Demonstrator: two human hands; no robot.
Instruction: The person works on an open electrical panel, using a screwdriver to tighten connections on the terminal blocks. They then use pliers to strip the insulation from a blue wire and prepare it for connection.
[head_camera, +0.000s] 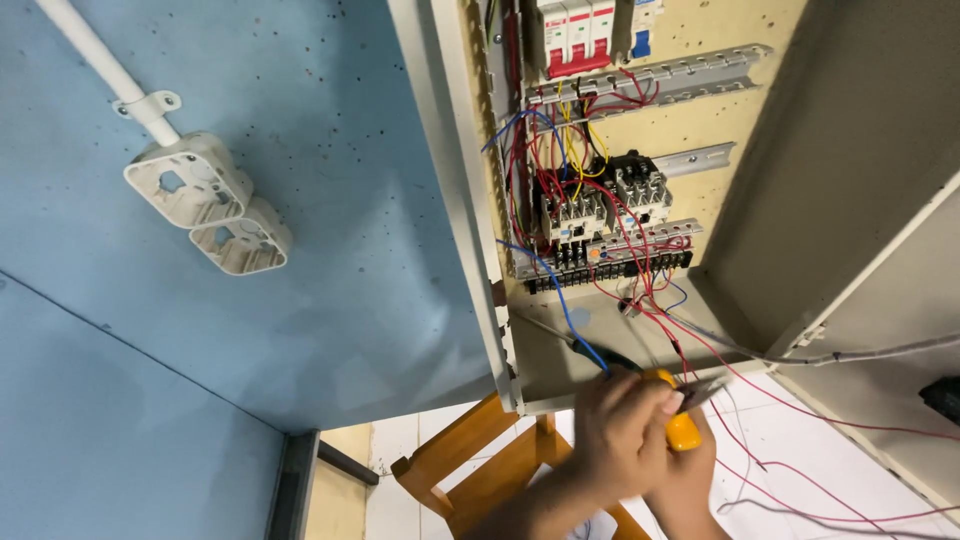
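A tool with a yellow plastic handle (682, 428) is sitting between both hands, just under the open beige metal box (770, 200). The left hand (620, 435) is curling around it. The right hand (685, 475) is gripping it from below. The box is holding red, blue and yellow wires (570, 150) and white switches (575, 35). The tool's tip is hiding behind fingers.

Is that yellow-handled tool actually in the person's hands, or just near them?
Touching. The head view shows the left hand wrapped over the yellow-handled tool, with the right hand pressed against its handle from below.
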